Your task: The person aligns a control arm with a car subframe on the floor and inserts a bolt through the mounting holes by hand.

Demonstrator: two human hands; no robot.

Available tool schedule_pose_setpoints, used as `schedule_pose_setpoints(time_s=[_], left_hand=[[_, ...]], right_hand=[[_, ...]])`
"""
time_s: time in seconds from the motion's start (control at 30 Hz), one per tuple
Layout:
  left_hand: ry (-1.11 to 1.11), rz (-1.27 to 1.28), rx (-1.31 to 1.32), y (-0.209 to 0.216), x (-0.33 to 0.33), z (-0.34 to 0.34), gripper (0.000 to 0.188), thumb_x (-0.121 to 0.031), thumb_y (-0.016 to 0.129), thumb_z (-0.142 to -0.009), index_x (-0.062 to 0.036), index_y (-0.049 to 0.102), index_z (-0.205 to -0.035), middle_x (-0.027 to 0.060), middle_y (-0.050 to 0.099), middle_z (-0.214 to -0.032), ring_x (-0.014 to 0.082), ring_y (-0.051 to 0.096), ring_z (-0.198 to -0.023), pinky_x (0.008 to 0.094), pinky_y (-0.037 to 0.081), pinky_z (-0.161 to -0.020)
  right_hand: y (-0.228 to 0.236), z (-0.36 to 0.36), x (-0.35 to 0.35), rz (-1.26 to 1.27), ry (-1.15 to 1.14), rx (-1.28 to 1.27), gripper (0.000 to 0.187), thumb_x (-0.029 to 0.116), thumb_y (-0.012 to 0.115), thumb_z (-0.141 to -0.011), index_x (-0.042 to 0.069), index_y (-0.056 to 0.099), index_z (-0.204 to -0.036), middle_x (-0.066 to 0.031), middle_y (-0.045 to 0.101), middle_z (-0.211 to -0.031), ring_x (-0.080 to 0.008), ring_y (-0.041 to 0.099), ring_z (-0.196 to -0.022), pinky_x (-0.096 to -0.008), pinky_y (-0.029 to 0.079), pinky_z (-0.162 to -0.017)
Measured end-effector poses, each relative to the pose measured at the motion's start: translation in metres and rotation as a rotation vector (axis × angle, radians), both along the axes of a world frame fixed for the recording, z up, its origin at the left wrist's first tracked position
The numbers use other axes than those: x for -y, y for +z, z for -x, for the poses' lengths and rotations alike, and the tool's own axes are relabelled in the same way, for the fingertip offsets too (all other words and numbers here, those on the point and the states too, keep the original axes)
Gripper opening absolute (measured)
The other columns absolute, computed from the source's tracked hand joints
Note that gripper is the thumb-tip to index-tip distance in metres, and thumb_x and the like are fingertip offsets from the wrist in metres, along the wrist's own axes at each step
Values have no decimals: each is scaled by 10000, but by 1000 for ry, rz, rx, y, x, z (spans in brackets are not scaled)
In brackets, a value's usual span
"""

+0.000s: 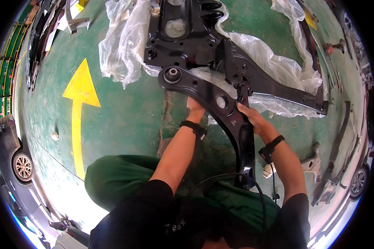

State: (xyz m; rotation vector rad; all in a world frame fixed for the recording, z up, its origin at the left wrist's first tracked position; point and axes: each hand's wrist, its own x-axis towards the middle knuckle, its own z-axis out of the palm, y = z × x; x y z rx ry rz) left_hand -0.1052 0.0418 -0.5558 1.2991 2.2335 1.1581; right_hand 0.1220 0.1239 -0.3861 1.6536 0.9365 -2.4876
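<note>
A black curved car control arm [230,120] stretches from the middle of the view down toward my knees. A round bushing [172,75] sits at its far left end. My right hand [253,116] is closed on its right edge, with the thumb on top. My left hand [196,108] reaches beneath its left side, where the part hides my fingers; I cannot tell how they are bent. Just beyond lies a large black subframe [187,52], and the control arm overlaps its near edge.
Crumpled bubble wrap [124,45] lies under and around the subframe. A yellow arrow [82,95] marks the green floor at left. A grey metal part [311,164] and long dark strips [340,137] lie at right. A dark car [16,166] stands far left.
</note>
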Motion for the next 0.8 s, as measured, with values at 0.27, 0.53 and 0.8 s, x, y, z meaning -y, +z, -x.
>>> schedule_pose_setpoints(time_s=[0.27,0.53,0.8], left_hand=[[71,-269,733,-34,16,7,454,-292,626,-882,-28,599,-1250,174,604,-1286,352,538,-1219,418,404,-1035],[166,-249,1152,-40,20,-7,271,-158,655,-922,-53,605,-1166,55,646,-1057,214,644,-916,359,547,-786],[171,-182,1362,-28,16,-24,259,-166,630,-941,-54,608,-1173,63,650,-1086,219,638,-970,371,543,-817]], right_hand=[[-9,16,7,2,27,8,619,509,734,-860,-23,635,-1161,-97,705,-1028,-188,696,-842,-341,581,-772],[-14,8,9,-32,-43,-5,608,483,734,-869,-47,636,-1151,-107,707,-1027,-204,701,-843,-367,585,-773],[-24,-6,7,-36,-36,22,623,499,725,-871,-37,629,-1174,-104,702,-1060,-203,690,-897,-354,562,-828]])
